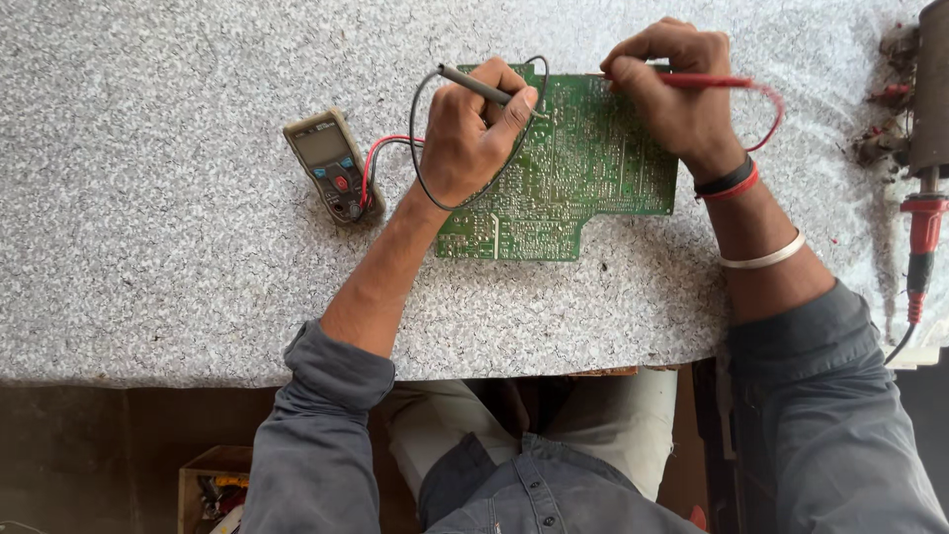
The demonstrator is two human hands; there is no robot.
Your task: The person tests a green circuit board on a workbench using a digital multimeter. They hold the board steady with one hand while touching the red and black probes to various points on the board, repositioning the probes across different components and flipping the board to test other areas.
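While your forearms angled inward over the speckled table (148,247), your left hand (473,129) pinched the black probe (476,86) and your right hand (672,94) clamped the red probe (704,80), both on the green circuit board (583,168).

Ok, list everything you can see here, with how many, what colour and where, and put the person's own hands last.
Table: one, speckled grey top, fills the upper view.
Circuit board: one, green, lying flat at the table's middle.
Multimeter: one, grey-brown with a red button, left of the board.
Black probe: one, dark grey, tip on the board.
Red probe: one, red, over the board's top right corner.
Soldering tool: one, red handle, right table edge.
Box: one, brown, on the floor lower left.
Wristbands: black and red, plus a silver bangle, on the right forearm.
Left hand: holds the black probe.
Right hand: holds the red probe.
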